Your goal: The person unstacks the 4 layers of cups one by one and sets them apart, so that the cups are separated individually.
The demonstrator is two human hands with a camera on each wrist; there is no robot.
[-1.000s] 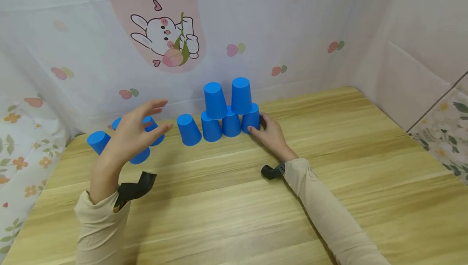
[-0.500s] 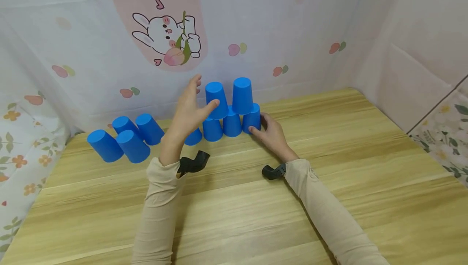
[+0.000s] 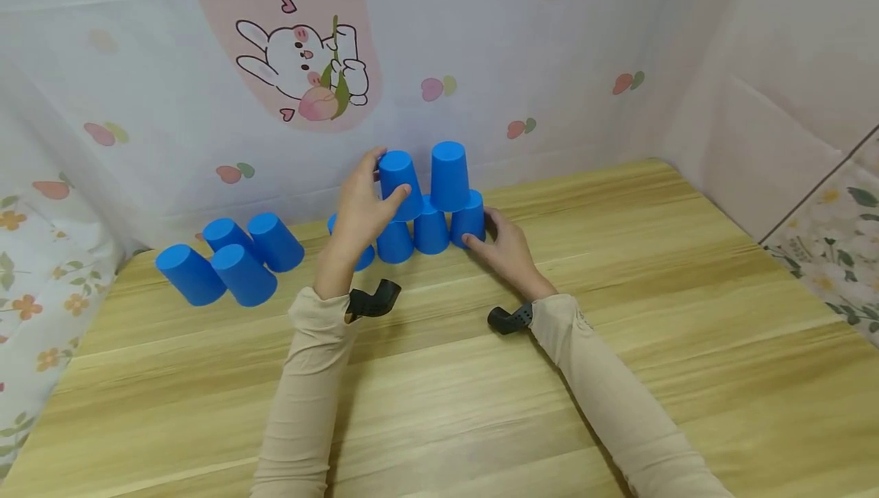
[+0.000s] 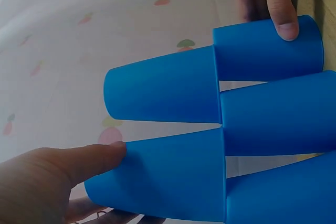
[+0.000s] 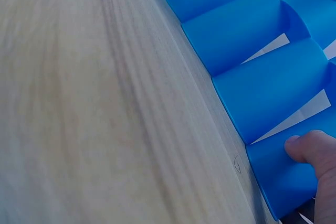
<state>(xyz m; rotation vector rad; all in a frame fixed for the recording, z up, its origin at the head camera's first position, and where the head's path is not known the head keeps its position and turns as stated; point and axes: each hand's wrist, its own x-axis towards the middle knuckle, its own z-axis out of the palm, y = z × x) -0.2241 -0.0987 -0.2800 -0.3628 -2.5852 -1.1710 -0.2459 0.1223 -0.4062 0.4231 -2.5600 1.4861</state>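
Cups, plain blue, qty 10, all inverted (wide rim down), on wood-grain bench (image 3: 426, 391).

Item 1: btm row, qty 4, side by side nr bench's back edge. L to R: far-L cup (image 3: 365, 258), part hidden behind L hand & wrist; second cup (image 3: 394, 245); third cup (image 3: 431, 232); far-R cup (image 3: 468, 216).

Item 2: upper tier, qty 2. Upper-L cup (image 3: 400, 175) sits across second & third cups; upper-R cup (image 3: 449, 178) across third & far-R cups. Both upright on their rims; nothing atop either.

Item 3: loose group, qty 4 (image 3: 243, 275), clustered at L end of bench, apart fr. the row.

Item 4: L hand (image 3: 362, 204). Grip: grasping upper-L cup, thumb on front nr narrow end, fingers round far side (part hidden).

Item 5: R hand (image 3: 510, 250). Grip: holding far-R cup by its outer side, thumb on front, fingers behind, mostly out of sight.

Item 6: sleeves (image 3: 305, 399), beige, 1 per arm; black wrist fittings (image 3: 376, 300), angled, 1 per wrist.

Item 7: backdrop cloth (image 3: 481, 25), white, w/ fruit motifs & sideways rabbit print (image 3: 284, 56) on pink panel.
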